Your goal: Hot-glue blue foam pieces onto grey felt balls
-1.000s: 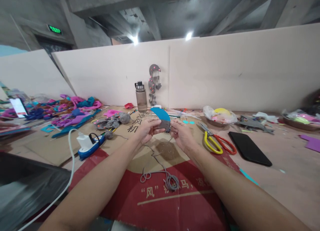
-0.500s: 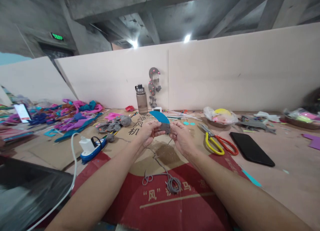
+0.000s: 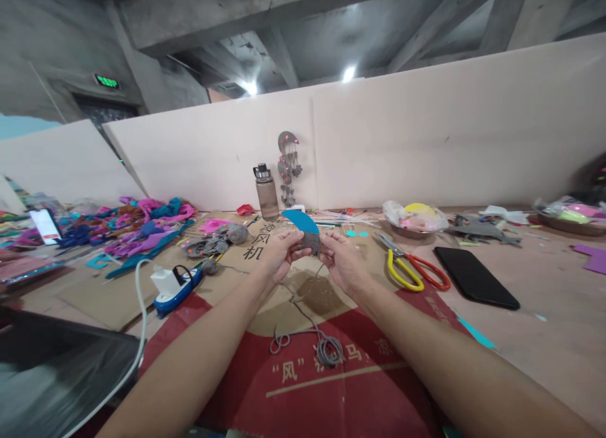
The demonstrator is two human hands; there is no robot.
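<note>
Between my hands is a blue crescent-shaped piece (image 3: 301, 220), its lower part covered in grey yarn (image 3: 310, 241). My left hand (image 3: 285, 252) pinches its left side, fingers closed. On the right side, my right hand (image 3: 339, 259) grips the grey-covered end between thumb and fingers. A strand of yarn hangs below the right hand. More grey yarn trails over the cardboard beneath and ends in a loose coil (image 3: 329, 351) on its red part. The fingers hide some of the crescent's lower edge.
Yellow-and-red-handled scissors (image 3: 411, 267) and a black phone (image 3: 476, 277) lie to the right. A blue power strip (image 3: 177, 293) with a white cable sits left, before heaped coloured scraps (image 3: 146, 226). A bottle (image 3: 267, 195) and a hanging grey crescent ornament (image 3: 288, 154) are at the back.
The view has shifted slightly. Both hands keep their hold on the crescent in nearly the same position, and the coil of yarn lies where it was.
</note>
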